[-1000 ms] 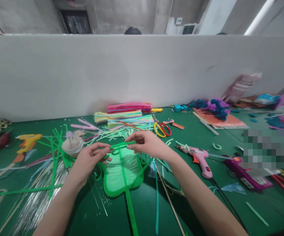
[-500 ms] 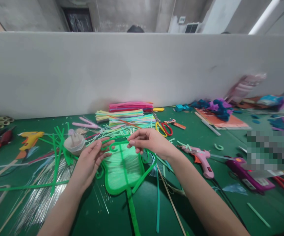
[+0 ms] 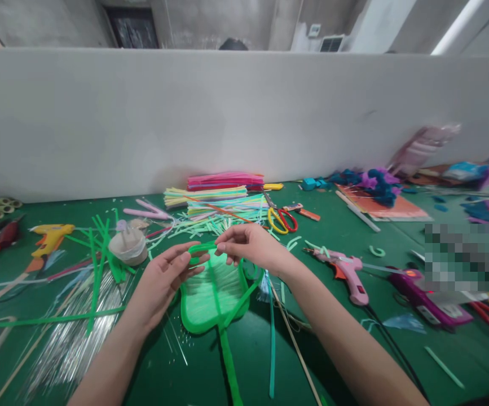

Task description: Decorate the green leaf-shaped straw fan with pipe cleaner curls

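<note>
My left hand (image 3: 172,276) pinches a curled green fuzzy strip (image 3: 202,248) between thumb and fingers. On the strip's right side, the fingertips of my right hand (image 3: 248,248) are closed on it too. Below both hands a green-edged fan shape (image 3: 214,293) with a pale, shiny filling lies on the green table, its wrapped green handle (image 3: 228,361) pointing toward me. A loose green length slants across the fan's lower right part. The fan's top edge is partly hidden behind my fingers and the strip.
Left are a yellow glue gun (image 3: 52,239), a small cup (image 3: 128,245), green strips and silvery threads (image 3: 79,332). Bundled coloured strips (image 3: 223,197) and scissors (image 3: 284,220) lie behind. A pink glue gun (image 3: 346,270) and purple device (image 3: 430,299) are right. A white partition (image 3: 244,113) stands behind.
My hands have come closer together, and the green strip between them is now curled more tightly. Its loose end has moved left across the fan.
</note>
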Demonstrator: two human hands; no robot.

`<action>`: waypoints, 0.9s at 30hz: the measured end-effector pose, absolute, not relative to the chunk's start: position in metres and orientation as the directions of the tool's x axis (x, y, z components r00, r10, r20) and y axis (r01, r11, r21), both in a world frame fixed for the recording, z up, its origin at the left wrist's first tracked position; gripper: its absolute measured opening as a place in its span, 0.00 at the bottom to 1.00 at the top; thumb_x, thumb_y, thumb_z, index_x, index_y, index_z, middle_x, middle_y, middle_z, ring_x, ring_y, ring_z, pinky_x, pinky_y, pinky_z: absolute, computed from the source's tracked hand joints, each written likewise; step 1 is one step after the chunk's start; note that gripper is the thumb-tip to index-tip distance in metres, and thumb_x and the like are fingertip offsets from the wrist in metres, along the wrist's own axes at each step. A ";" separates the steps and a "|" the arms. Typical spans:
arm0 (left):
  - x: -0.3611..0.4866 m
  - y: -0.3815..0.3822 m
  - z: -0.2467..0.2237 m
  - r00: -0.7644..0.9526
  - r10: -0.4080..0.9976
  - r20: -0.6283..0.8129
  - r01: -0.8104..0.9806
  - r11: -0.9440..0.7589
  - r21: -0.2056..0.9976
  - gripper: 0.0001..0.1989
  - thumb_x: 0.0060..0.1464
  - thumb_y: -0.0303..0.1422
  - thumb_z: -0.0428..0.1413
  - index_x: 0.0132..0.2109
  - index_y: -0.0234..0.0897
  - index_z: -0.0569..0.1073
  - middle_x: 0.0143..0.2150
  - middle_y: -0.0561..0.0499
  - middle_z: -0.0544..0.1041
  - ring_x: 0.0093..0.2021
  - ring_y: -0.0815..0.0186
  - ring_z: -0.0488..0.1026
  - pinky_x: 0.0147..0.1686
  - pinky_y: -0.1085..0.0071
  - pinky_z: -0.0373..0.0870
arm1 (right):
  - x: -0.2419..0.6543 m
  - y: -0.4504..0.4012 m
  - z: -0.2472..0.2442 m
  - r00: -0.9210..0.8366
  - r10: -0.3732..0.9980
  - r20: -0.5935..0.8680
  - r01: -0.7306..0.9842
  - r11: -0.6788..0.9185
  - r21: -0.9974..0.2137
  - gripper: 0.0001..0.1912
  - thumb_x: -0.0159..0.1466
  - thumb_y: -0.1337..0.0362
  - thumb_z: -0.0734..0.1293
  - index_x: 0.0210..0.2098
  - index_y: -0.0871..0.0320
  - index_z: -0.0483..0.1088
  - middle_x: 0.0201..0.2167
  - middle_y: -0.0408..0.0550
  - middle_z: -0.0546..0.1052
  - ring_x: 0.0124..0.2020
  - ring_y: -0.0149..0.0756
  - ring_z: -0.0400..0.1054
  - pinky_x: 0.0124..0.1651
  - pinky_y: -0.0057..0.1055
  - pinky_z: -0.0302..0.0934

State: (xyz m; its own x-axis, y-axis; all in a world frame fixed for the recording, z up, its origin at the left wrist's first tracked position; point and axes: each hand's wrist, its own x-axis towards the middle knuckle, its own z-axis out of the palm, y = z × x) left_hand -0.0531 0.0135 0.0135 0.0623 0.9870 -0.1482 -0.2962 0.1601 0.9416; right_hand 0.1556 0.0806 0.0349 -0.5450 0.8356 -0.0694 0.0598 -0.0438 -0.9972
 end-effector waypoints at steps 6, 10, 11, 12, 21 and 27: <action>-0.054 0.013 0.013 -0.011 0.991 -0.136 -0.319 0.126 0.940 0.15 0.54 0.37 0.64 0.48 0.38 0.76 0.42 0.48 0.83 0.46 0.62 0.79 0.46 0.71 0.75 | 0.151 0.079 0.031 -0.528 0.846 -0.071 -0.017 -0.094 -0.995 0.08 0.58 0.62 0.72 0.35 0.60 0.74 0.29 0.45 0.80 0.23 0.25 0.70 0.26 0.23 0.64; -0.052 0.014 0.013 -0.086 0.988 -0.132 -0.336 0.096 0.937 0.14 0.52 0.37 0.64 0.46 0.38 0.76 0.41 0.50 0.83 0.43 0.64 0.80 0.46 0.71 0.75 | 0.140 0.075 0.024 -0.467 0.880 -0.088 -0.032 -0.116 -0.993 0.07 0.59 0.63 0.72 0.34 0.59 0.73 0.26 0.42 0.78 0.24 0.27 0.70 0.27 0.24 0.65; -0.052 0.015 0.012 -0.109 0.985 -0.135 -0.337 0.091 0.937 0.15 0.52 0.37 0.65 0.45 0.38 0.76 0.40 0.50 0.83 0.42 0.64 0.80 0.46 0.71 0.75 | 0.137 0.074 0.023 -0.450 0.889 -0.082 -0.019 -0.102 -0.995 0.06 0.59 0.63 0.71 0.34 0.59 0.73 0.24 0.42 0.77 0.24 0.28 0.71 0.27 0.25 0.65; -0.052 0.015 0.012 -0.133 0.981 -0.138 -0.337 0.087 0.938 0.15 0.51 0.38 0.65 0.45 0.38 0.76 0.40 0.50 0.83 0.42 0.64 0.80 0.46 0.70 0.76 | 0.135 0.073 0.022 -0.434 0.898 -0.069 0.005 -0.074 -0.997 0.06 0.59 0.63 0.71 0.34 0.59 0.73 0.24 0.41 0.76 0.24 0.29 0.71 0.27 0.25 0.65; -0.058 0.021 0.004 -0.296 0.952 -0.074 -0.345 -0.034 0.938 0.15 0.46 0.38 0.68 0.39 0.36 0.77 0.34 0.54 0.80 0.38 0.66 0.80 0.43 0.71 0.77 | 0.132 0.069 0.019 -0.392 0.914 0.106 0.316 0.242 -0.917 0.04 0.58 0.63 0.71 0.32 0.58 0.78 0.31 0.45 0.81 0.33 0.34 0.73 0.38 0.29 0.65; -0.059 0.023 0.004 -0.302 0.950 -0.082 -0.358 -0.034 0.933 0.14 0.45 0.38 0.68 0.37 0.34 0.77 0.32 0.53 0.79 0.36 0.67 0.79 0.42 0.71 0.78 | 0.130 0.069 0.018 -0.439 0.898 0.046 0.236 0.165 -0.958 0.07 0.57 0.61 0.72 0.31 0.58 0.78 0.32 0.46 0.81 0.36 0.34 0.73 0.40 0.29 0.64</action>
